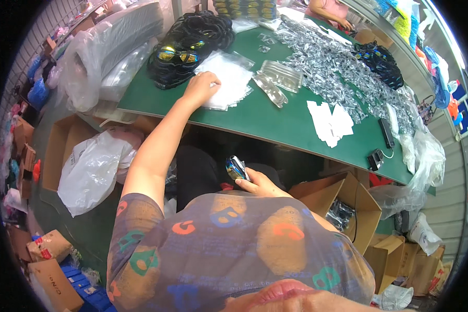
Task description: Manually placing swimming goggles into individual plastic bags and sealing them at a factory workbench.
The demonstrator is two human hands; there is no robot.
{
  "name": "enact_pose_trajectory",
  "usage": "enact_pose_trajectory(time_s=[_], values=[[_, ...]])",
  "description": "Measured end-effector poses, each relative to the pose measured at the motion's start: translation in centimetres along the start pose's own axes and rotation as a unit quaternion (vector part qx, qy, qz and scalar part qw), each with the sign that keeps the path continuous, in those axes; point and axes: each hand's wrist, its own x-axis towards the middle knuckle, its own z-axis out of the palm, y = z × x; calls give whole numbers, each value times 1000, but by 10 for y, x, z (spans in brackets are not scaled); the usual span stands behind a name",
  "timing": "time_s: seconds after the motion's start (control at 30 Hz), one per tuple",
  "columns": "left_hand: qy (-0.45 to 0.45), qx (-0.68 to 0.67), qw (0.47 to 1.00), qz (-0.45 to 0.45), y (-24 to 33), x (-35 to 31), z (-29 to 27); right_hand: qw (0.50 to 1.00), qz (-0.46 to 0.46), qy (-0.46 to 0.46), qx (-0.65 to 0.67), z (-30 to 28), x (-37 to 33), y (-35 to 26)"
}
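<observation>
My left hand (200, 89) reaches out over the green table, its fingers curled and pinching at the top of a stack of flat white plastic bags (229, 78). Low in front of my body, my right hand (261, 185) grips a pair of swim goggles (236, 168) with shiny, mirror-coloured lenses. Beyond my left hand lies a pile of black-strapped goggles (208, 31), with mirrored lenses on top. Clear plastic cases (281, 76) lie to the right of the bags.
Many small clear plastic parts (322, 62) cover the far right of the table (265, 122). White paper slips (330, 123) lie near its front edge. An open carton (343, 200) stands to my right, and a white plastic sack (91, 169) to my left. Another person (330, 10) sits across.
</observation>
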Motion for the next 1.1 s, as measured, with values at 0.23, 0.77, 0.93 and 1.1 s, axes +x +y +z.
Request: enact_pose_trajectory(time_s=[0.23,0.77,0.93,1.1], values=[[17,-31,999,16,7,18,0,992,23,-18,122,-2,-14,-14],[73,-27,995,70,7,55,-1,997,25,0,66,-1,-12,1],[-93,61,989,99,-14,32,13,998,44,-21,49,-4,-18,-20],[-90,80,992,42,-6,34,11,997,30,8,70,0,-24,-5]])
